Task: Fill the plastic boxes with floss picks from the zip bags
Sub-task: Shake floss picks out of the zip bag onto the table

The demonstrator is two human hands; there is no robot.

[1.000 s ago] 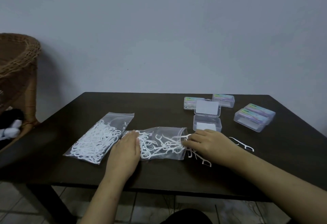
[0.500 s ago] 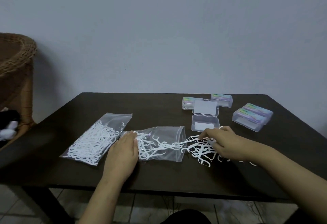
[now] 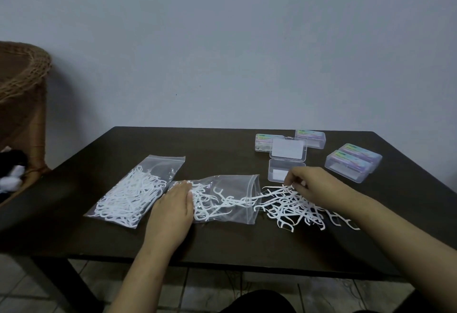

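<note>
An open zip bag point(image 3: 230, 197) lies on the dark table point(image 3: 222, 241) with its mouth facing right and some white floss picks inside. My left hand point(image 3: 170, 210) presses flat on the bag's closed end. A heap of loose floss picks point(image 3: 294, 207) lies just outside the bag's mouth. My right hand point(image 3: 319, 186) hovers over the heap, its curled fingers pinching some picks. Behind the heap stands an open clear plastic box point(image 3: 284, 170) with its lid point(image 3: 288, 150) folded back. A second zip bag point(image 3: 134, 191), full of picks, lies to the left.
Closed plastic boxes with coloured labels stand at the back: two point(image 3: 310, 138) behind the open one, two more point(image 3: 352, 161) to the right. A wicker chair point(image 3: 23, 95) stands left of the table. The table's front edge runs near my forearms.
My right hand has dragged a bunch of floss picks out of the bag's mouth onto the table to the right, then lifted towards the open box. My left hand has stayed on the bag.
</note>
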